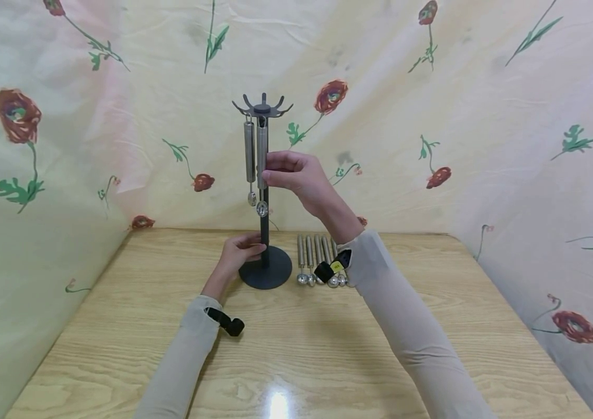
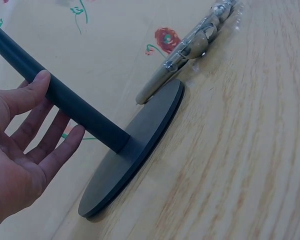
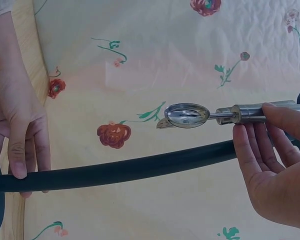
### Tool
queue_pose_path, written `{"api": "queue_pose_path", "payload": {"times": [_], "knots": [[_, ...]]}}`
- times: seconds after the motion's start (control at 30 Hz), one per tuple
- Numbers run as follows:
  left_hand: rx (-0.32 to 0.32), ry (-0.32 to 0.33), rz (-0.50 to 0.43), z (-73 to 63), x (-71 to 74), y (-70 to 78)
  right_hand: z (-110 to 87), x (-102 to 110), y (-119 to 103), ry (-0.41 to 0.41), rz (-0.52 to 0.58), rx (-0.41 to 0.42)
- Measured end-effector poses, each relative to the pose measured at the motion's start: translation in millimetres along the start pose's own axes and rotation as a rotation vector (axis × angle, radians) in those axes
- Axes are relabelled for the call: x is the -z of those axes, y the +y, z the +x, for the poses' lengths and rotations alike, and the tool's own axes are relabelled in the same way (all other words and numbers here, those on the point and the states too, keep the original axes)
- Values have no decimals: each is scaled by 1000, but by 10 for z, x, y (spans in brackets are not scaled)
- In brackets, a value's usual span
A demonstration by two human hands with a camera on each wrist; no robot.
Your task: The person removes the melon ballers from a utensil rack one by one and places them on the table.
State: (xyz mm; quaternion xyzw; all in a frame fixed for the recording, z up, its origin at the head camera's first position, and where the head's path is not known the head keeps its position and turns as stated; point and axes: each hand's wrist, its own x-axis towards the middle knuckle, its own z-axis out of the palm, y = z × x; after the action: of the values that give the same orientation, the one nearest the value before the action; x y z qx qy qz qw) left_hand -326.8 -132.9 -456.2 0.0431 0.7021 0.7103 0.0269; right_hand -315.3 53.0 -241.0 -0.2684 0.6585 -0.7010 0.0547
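Observation:
A black stand with curved hooks round its top stands upright on a round base. Thumb and fingertips of my left hand hold its pole low down, just above the base. Up near the hooks, my right hand pinches the steel handle of a melon baller, whose ring overlaps a front hook. This one has an oval bowl, seen in the right wrist view. Another melon baller hangs from the hook to its left.
Several more steel melon ballers lie side by side on the wooden table, right of the base, handles toward the back. My right forearm partly covers them. Flowered cloth hangs behind and along both sides.

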Motion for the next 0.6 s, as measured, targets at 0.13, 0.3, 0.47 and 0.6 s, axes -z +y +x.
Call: {"api": "queue_pose_path", "payload": {"times": [0.13, 0.3, 0.47, 0.6], "knots": [[-2, -1, -5, 7, 0, -11, -6, -1, -11, -2, 0, -1], [-7, -2, -10, 20, 5, -20, -17, -12, -51, 2, 14, -11], [-14, -4, -12, 20, 7, -16, -26, -21, -88, 1, 22, -9], [-10, 0, -10, 15, 9, -15, -34, -31, -109, -5, 24, 0]]}}
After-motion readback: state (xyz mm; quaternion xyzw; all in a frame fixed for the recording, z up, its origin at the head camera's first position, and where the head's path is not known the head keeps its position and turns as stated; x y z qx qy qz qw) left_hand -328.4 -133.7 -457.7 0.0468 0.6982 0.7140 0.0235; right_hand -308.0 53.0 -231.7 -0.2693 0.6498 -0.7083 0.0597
